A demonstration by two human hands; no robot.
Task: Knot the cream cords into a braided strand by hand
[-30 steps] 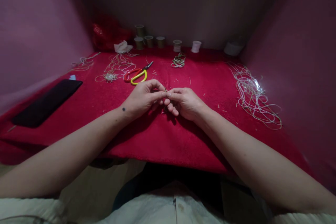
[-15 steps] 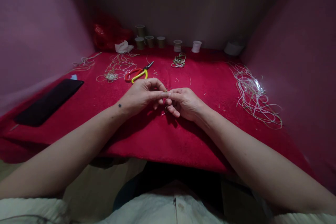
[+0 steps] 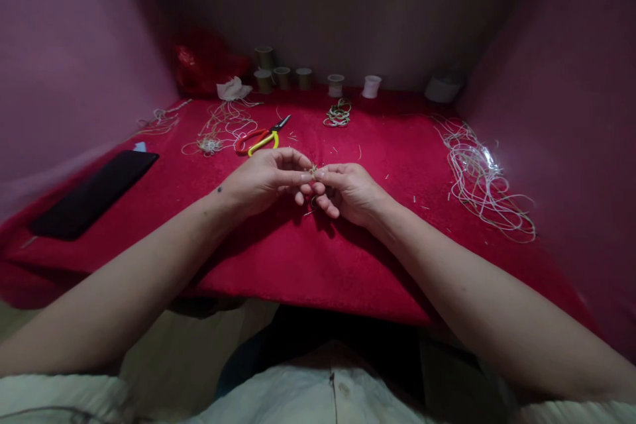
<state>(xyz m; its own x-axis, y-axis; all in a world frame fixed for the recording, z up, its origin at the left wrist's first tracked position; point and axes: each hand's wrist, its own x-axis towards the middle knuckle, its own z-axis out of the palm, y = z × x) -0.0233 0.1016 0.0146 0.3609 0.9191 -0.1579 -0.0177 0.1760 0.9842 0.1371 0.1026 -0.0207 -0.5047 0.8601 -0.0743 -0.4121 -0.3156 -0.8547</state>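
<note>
Over the middle of the red cloth, my left hand (image 3: 268, 179) and my right hand (image 3: 350, 191) meet fingertip to fingertip. Both pinch a small piece of knotted cord (image 3: 313, 171), pale green and whitish, between thumbs and forefingers. Fingers cover most of it, so its full shape is hidden. A thin cord end (image 3: 310, 213) shows below the fingers. Just beyond my left hand lie scissors (image 3: 259, 139) with one red and one yellow handle, blades pointing away to the right. Farther back rests a green and white knotted cord bundle (image 3: 338, 114).
Thread spools (image 3: 335, 86) line the back edge, beside a red plastic bag (image 3: 209, 63). Loose cords (image 3: 484, 179) lie in a tangle at right, and another cord tangle (image 3: 211, 144) at left. A black phone-like slab (image 3: 94, 195) lies at far left. Cord snippets dot the red cloth (image 3: 298, 271).
The fingertips have parted slightly, so more of the knotted cord shows between them. Both hands stay in nearly the same place.
</note>
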